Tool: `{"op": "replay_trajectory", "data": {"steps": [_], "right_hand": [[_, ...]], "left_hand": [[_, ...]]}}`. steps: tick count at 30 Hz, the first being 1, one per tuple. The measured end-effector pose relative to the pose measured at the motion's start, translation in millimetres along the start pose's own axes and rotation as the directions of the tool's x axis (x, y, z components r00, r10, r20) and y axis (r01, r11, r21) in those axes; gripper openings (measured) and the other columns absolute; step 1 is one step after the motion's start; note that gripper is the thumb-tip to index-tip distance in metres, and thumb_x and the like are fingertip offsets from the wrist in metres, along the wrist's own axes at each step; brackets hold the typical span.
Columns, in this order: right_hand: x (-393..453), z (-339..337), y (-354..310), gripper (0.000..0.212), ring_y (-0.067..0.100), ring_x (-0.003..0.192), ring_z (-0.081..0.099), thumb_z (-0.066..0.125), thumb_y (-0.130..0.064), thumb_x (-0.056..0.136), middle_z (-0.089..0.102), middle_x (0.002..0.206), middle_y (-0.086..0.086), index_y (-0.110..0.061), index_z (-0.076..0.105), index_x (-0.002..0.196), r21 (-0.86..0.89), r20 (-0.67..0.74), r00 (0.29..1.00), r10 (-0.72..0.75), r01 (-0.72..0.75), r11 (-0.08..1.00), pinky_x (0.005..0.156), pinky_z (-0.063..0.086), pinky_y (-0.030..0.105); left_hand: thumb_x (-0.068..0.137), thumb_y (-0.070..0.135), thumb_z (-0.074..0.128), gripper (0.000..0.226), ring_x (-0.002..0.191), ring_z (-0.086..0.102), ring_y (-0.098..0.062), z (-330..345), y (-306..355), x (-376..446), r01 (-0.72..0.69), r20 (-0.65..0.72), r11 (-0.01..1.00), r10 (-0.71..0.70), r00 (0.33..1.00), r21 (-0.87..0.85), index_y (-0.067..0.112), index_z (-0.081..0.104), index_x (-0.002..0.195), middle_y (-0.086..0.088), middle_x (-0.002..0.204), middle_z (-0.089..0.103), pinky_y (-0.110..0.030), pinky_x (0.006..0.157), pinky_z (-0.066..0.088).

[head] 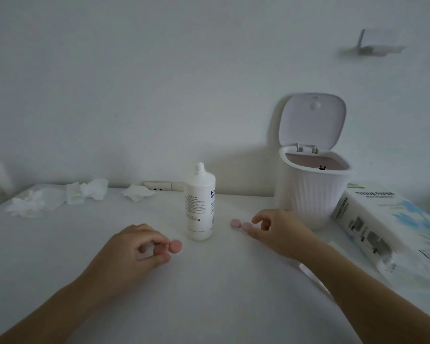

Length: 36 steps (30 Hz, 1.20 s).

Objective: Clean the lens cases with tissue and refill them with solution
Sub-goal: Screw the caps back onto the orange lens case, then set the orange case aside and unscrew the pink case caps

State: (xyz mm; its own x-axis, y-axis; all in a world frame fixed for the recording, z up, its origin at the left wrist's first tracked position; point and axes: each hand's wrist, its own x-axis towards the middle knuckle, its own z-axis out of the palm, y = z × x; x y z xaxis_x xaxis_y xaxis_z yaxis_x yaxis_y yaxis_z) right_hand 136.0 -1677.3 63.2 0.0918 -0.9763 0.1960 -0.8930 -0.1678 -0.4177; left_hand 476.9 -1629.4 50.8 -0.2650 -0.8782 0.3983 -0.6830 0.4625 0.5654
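Two pink lens cases on the white table (109, 281). Nearer lens case (175, 246) just left of the solution bottle (200, 202), pinched at its left end by the curled fingers of the left hand (134, 247). Second lens case (241, 225) to the right of the bottle, both round pink caps showing, touched at its right end by the fingertips of the right hand (278, 232); fingers bent over it, but whether gripping or only resting impossible to tell. Bottle upright between the two cases, cap on. Behind the right hand, a ribbed white bin (310, 189) with lid raised. Far right, a tissue pack (382, 227) lying flat. Far left, along the wall, crumpled tissues (85, 192).
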Motion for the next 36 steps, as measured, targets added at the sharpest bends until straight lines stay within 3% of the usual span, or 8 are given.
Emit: {"op": "replay_trajectory", "data": {"steps": [5,7,11,15,19,23,31,36], "right_hand": [[15.9,15.5,-4.3,0.054,0.017,0.095,0.064,0.057,-0.064,0.084,0.065,0.095,-0.007,-0.03,0.061,0.126,-0.047,0.045,0.996,0.073,-0.071,0.996,0.083,0.052,0.03],[17.3,19.8,-7.7,0.052,0.018,0.099,0.064,0.054,-0.071,0.082,0.067,0.105,-0.006,-0.035,0.063,0.118,-0.06,0.042,0.994,0.099,-0.096,0.994,0.086,0.053,0.033],[17.7,23.3,-12.2,0.037,0.013,0.081,0.063,0.055,-0.069,0.083,0.063,0.087,-0.012,-0.033,0.061,0.076,-0.076,0.026,0.993,0.112,-0.11,0.991,0.07,0.052,0.029],[11.9,20.7,-13.5,0.04,0.012,0.073,0.061,0.056,-0.067,0.083,0.062,0.076,-0.011,-0.029,0.063,0.074,-0.053,0.009,0.995,0.104,-0.103,0.993,0.056,0.04,0.025],[-6.5,7.8,-8.8,0.028,0.011,0.072,0.06,0.061,-0.059,0.082,0.064,0.076,-0.01,-0.031,0.066,0.076,0.012,0.025,1.0,0.003,-0.003,1.0,0.066,0.052,0.033],[-34.9,-8.1,-2.0,0.038,0.003,0.069,0.059,0.054,-0.071,0.073,0.065,0.078,-0.017,-0.036,0.069,0.08,0.096,0.019,0.996,-0.093,0.09,0.991,0.063,0.049,0.022],[-60.5,-31.5,-0.7,0.026,0.0,0.079,0.058,0.057,-0.066,0.082,0.062,0.085,-0.022,-0.042,0.066,0.089,0.048,0.156,0.947,-0.282,0.278,0.959,0.061,0.046,0.013],[-65.5,-29.1,4.1,0.03,0.0,0.082,0.058,0.056,-0.065,0.083,0.059,0.082,-0.022,-0.039,0.067,0.094,0.039,0.159,0.933,-0.322,0.32,0.947,0.061,0.044,0.015]], "left_hand": [[0.078,0.028,0.086,0.032,0.096,0.054,-0.003,-0.6,-14.2,-5.9,0.063,-0.011,0.997,-0.063,0.998,0.036,0.055,0.071,0.088,0.021,0.092,0.068,-0.024,0.078,0.044],[0.077,0.028,0.087,0.028,0.093,0.056,-0.003,0.5,-17.6,-5.1,0.06,-0.016,0.996,-0.059,0.998,0.065,0.051,0.072,0.081,0.022,0.089,0.069,-0.028,0.081,0.046],[0.076,0.036,0.086,0.014,0.088,0.06,-0.009,2.1,-20.6,-2.8,0.033,-0.009,0.994,-0.032,0.999,0.1,0.042,0.077,0.087,0.021,0.087,0.07,-0.038,0.086,0.046],[0.07,0.066,0.062,0.034,0.089,0.057,-0.005,1.3,-21.6,-1.5,0.019,-0.008,0.992,-0.018,1.0,0.126,0.043,0.077,0.09,0.025,0.091,0.068,-0.035,0.085,0.046],[0.074,0.054,0.08,0.019,0.096,0.052,-0.002,-0.3,-17.9,-3.4,0.031,-0.022,0.991,-0.028,0.999,0.131,0.047,0.076,0.091,0.029,0.098,0.064,-0.031,0.089,0.045],[0.074,0.04,0.086,0.021,0.094,0.057,-0.005,9.1,6.7,-1.3,0.01,-0.044,1.0,-0.009,0.999,0.025,0.044,0.075,0.092,0.022,0.101,0.064,-0.024,0.079,0.048],[0.073,0.075,0.065,0.047,0.084,0.058,-0.007,61.7,84.8,32.9,-0.105,0.158,0.981,0.131,0.979,-0.16,0.048,0.067,0.111,0.027,0.107,0.061,-0.013,0.067,0.045],[0.077,0.069,0.07,0.041,0.079,0.06,-0.008,80.1,92.0,51.3,-0.096,0.278,0.983,0.137,0.951,-0.153,0.042,0.07,0.108,0.025,0.104,0.064,-0.02,0.064,0.05]]}}
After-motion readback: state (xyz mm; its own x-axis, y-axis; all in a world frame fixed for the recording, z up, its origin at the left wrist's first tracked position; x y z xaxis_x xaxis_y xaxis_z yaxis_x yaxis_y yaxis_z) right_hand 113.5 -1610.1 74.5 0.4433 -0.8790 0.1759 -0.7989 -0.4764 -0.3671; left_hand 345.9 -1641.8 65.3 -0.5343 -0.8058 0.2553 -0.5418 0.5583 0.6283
